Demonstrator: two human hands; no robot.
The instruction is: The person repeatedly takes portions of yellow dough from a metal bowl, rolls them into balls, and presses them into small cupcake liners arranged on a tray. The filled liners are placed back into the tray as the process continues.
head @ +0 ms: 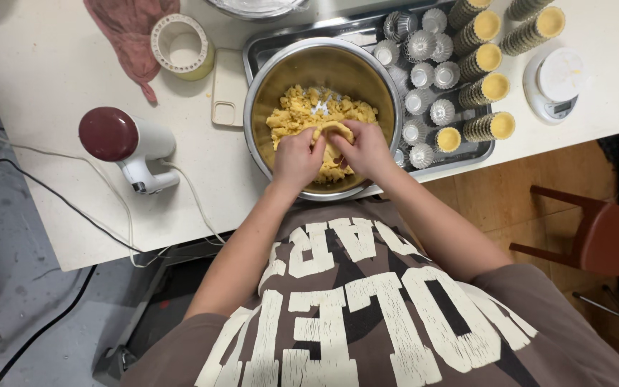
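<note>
A steel mixing bowl (266, 79) stands at the table's near edge with crumbly yellow dough (302, 111) in it. Both hands are inside the bowl at its near side. My left hand (296, 159) and my right hand (364, 149) press together on one lump of yellow dough (332, 136) held between them. The fingers of both hands curl around the lump, and its lower part is hidden by them.
Behind and right of the bowl lies a metal tray (266, 44) with several fluted tart moulds (424, 75) and stacked moulds filled with dough (492, 87). A white hand mixer (129, 147) with cable lies left, a small scale (557, 84) right, a tape roll (180, 46), a pink cloth (127, 25), a wooden chair (603, 236).
</note>
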